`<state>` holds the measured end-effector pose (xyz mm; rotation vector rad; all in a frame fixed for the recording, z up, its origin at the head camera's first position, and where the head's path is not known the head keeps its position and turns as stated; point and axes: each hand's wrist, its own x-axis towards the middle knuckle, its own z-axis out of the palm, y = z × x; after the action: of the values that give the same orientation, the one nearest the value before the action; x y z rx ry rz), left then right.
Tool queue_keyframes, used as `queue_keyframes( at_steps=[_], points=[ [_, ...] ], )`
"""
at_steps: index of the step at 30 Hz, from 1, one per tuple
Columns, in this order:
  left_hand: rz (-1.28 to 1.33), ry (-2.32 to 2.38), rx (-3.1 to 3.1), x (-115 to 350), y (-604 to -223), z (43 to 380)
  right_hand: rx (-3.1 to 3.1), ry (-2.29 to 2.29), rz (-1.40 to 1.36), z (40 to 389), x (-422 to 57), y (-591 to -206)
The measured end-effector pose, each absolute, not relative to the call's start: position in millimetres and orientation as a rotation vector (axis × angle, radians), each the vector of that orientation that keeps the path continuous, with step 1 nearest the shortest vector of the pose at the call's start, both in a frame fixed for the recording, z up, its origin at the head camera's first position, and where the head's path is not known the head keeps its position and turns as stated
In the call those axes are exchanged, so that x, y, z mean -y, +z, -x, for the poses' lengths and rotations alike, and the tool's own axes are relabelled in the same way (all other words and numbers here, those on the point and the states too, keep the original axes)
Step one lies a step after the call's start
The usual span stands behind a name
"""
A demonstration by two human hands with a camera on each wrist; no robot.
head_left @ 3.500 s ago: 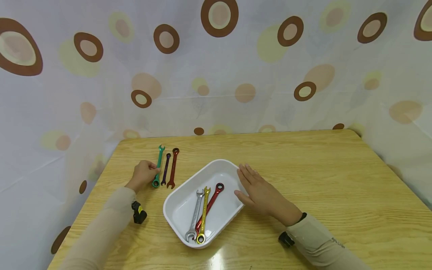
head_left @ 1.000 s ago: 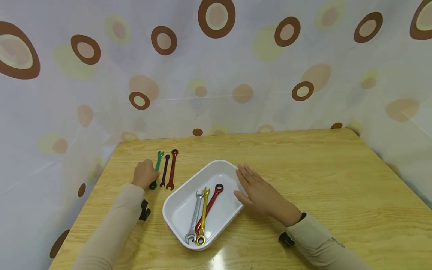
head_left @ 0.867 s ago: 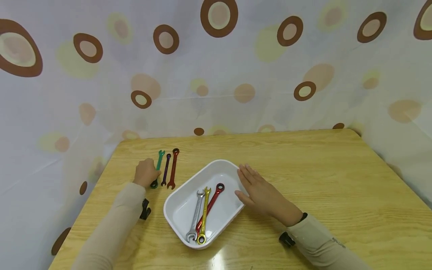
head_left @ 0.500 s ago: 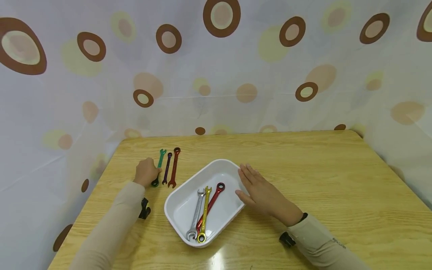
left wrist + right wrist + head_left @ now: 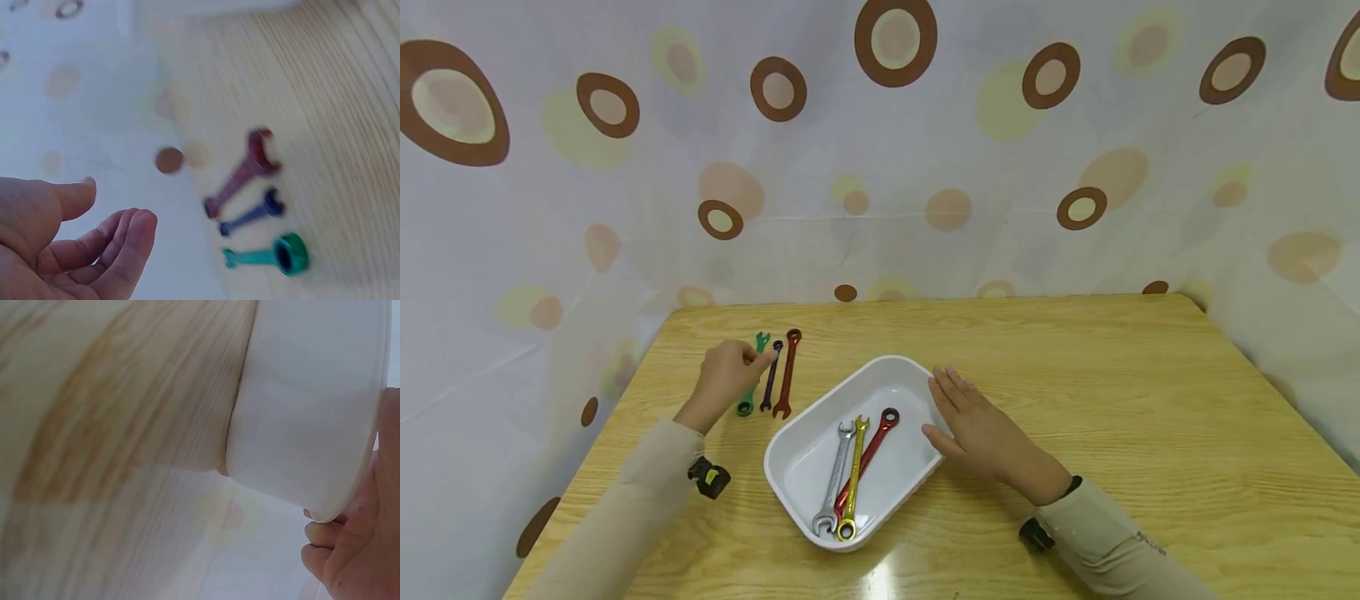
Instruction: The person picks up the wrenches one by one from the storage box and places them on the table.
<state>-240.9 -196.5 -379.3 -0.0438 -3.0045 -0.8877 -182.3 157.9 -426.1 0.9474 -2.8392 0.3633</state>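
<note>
In the head view, my left hand (image 5: pixel 727 375) hovers over the green wrench (image 5: pixel 746 402), hiding its middle. The left wrist view shows a gap between thumb and bent fingers, with nothing held. Beside the green wrench lie a small purple wrench (image 5: pixel 771 382) and a dark red wrench (image 5: pixel 787 375), roughly parallel on the table. My right hand (image 5: pixel 981 429) rests against the right rim of the white tub (image 5: pixel 789 497), fingers straight. In the tub are a silver wrench (image 5: pixel 835 477), a yellow wrench (image 5: pixel 853 477) and a red wrench (image 5: pixel 872 454), partly overlapping.
The wooden table (image 5: pixel 1112 400) spreads to the right of the tub. A dotted cloth (image 5: pixel 880 183) hangs along its back and both sides. Each wrist wears a small dark camera.
My left hand has let go of the green wrench and lifted slightly right, thumb now over the purple wrench's upper end. The green wrench lies a little lower than 3.5 seconds ago. The right hand stays.
</note>
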Motion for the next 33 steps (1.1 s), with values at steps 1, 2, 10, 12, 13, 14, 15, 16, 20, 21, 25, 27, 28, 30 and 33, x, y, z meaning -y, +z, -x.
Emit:
queue_keyframes(
  at_steps=[1, 2, 10, 12, 13, 14, 15, 16, 20, 21, 25, 27, 28, 30, 33],
  points=[
    [0.082, -0.896, 2.984, 191, -375, 236, 2.839, 0.360, -0.946, 182, -158, -426],
    [0.122, -0.898, 2.963, 185, -371, 231, 2.838, 0.356, -0.946, 182, -158, -426],
    [0.322, -1.061, 2.901, 143, -364, 195, 2.846, 0.344, -0.943, 183, -157, -425],
    [0.327, -1.111, 2.929, 136, -369, 188, 2.853, 0.357, -0.943, 183, -157, -424],
    [0.335, -1.120, 2.940, 133, -371, 185, 2.856, 0.361, -0.943, 183, -157, -424],
    [0.346, -1.121, 2.951, 131, -375, 183, 2.857, 0.364, -0.943, 183, -157, -424],
    [0.354, -1.114, 2.965, 128, -378, 181, 2.859, 0.363, -0.943, 183, -157, -424],
    [0.363, -1.106, 2.976, 126, -381, 179, 2.859, 0.361, -0.942, 183, -157, -424],
    [0.406, -1.022, 3.017, 120, -391, 175, 2.857, 0.345, -0.937, 183, -157, -425],
    [0.412, -1.002, 3.034, 119, -394, 174, 2.858, 0.343, -0.935, 183, -157, -425],
    [0.431, -0.949, 3.110, 116, -403, 172, 2.864, 0.354, -0.934, 183, -157, -424],
    [0.453, -0.922, 3.137, 115, -407, 171, 2.865, 0.359, -0.934, 183, -157, -424],
    [0.465, -0.907, 3.152, 115, -409, 171, 2.866, 0.360, -0.935, 183, -157, -424],
    [0.498, -0.861, 3.171, 115, -413, 170, 2.866, 0.358, -0.936, 183, -157, -424],
    [0.532, -0.782, 3.193, 115, -419, 170, 2.864, 0.362, -0.939, 182, -157, -424]
  ],
)
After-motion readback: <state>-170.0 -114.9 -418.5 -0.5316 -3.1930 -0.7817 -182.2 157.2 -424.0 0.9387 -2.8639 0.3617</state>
